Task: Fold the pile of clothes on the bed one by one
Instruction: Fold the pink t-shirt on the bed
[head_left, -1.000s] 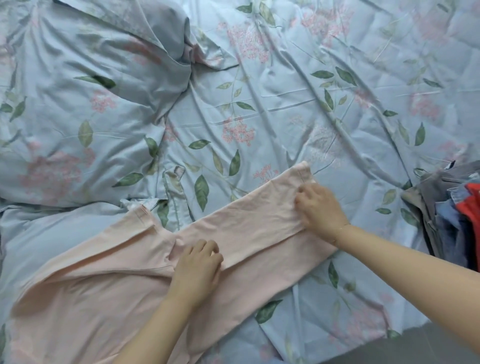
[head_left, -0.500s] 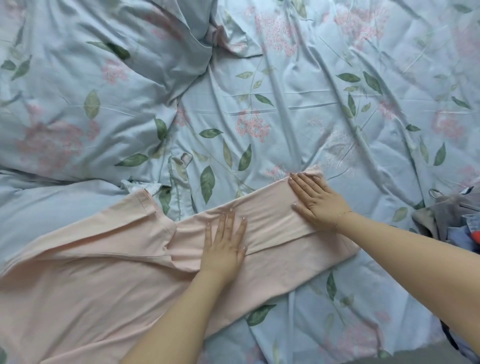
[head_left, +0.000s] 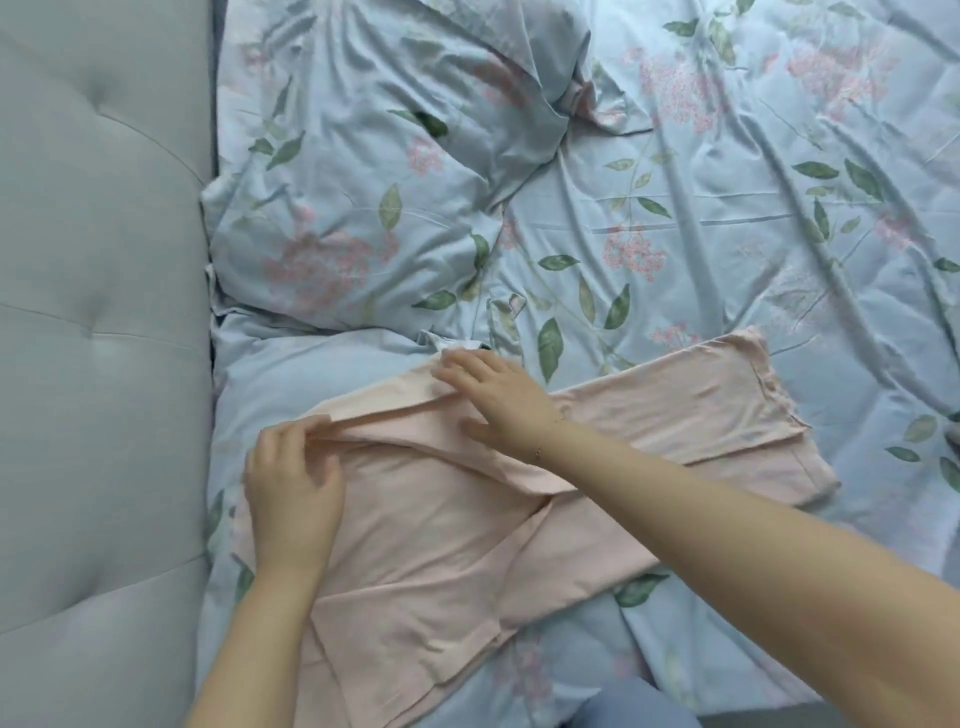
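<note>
Floral bedsheet (head_left: 727, 208) — pink garment (head_left: 441, 519) (lower edge cut off) under both hands.

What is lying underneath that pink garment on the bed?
The pink garment lies on the floral bedsheet, which shows all around it. Its upper left edge also overlaps a plain blue cloth. Anything else beneath it is covered.

A single head-worn view was given, aimed forward and steeply down, close over the bed (head_left: 727, 197). The headboard (head_left: 98, 312) was seen at nine o'clock, the forearms entering from six.
</note>
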